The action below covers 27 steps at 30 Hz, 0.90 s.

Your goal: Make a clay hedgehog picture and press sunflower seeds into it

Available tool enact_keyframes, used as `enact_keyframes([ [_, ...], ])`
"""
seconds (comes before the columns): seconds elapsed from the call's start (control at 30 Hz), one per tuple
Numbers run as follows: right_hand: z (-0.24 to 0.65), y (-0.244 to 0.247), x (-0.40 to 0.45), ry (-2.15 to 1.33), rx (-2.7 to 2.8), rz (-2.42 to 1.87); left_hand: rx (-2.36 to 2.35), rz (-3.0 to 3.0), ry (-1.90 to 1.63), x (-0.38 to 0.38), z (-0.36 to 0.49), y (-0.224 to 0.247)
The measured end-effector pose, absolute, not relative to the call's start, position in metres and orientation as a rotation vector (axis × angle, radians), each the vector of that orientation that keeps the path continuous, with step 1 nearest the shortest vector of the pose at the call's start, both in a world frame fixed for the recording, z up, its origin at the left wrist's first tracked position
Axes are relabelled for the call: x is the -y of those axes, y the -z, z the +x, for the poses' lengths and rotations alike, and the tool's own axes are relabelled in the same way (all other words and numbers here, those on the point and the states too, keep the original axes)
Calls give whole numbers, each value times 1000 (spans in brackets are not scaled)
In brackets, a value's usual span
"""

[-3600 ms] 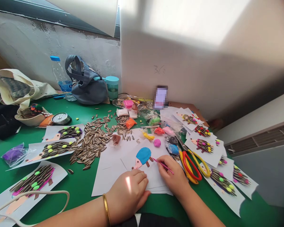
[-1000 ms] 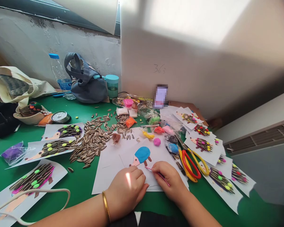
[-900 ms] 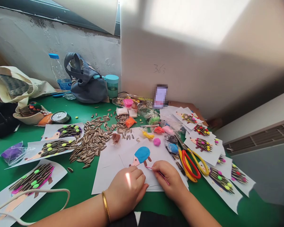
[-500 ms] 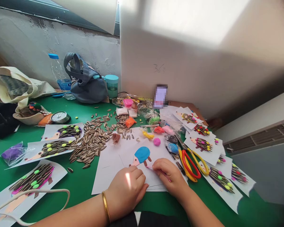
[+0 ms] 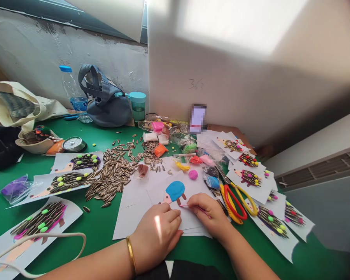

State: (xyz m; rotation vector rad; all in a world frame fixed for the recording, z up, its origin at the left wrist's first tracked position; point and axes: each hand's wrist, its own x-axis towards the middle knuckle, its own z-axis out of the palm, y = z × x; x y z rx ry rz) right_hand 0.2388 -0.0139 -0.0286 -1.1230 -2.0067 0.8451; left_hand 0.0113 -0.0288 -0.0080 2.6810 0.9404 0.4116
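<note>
A blue clay hedgehog (image 5: 175,191) with a pink face and brown feet lies on white paper (image 5: 128,217). Below its face, my left hand (image 5: 160,227) rests on the sheet, fingers together, with nothing visible in them. My right hand (image 5: 208,214) pinches a thin pink stick (image 5: 203,211), whose tip is at the paper just below the brown feet. A ball of magenta clay (image 5: 193,174) sits above the hedgehog to the right.
Sunflower seeds (image 5: 113,171) are piled left of the paper. Red and yellow scissors (image 5: 235,202) lie at the right. Finished hedgehog cards (image 5: 277,241) flank both sides. Clay packets, a grey bag (image 5: 109,103), a bottle (image 5: 76,93) and a phone (image 5: 197,118) stand behind.
My right hand has shifted very slightly, still pinching the stick. My left hand has moved slightly upward on the paper, covering a bit more near the face.
</note>
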Motion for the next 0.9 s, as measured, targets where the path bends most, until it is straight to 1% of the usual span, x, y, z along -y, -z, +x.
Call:
enact_keyframes([
  [0.27, 237, 27, 13, -789, 2011, -1130, -967, 2674, -378, 30, 11, 11],
  [0.9, 244, 27, 3, -855, 2034, -1162, -982, 2673, -292, 28, 11, 6],
])
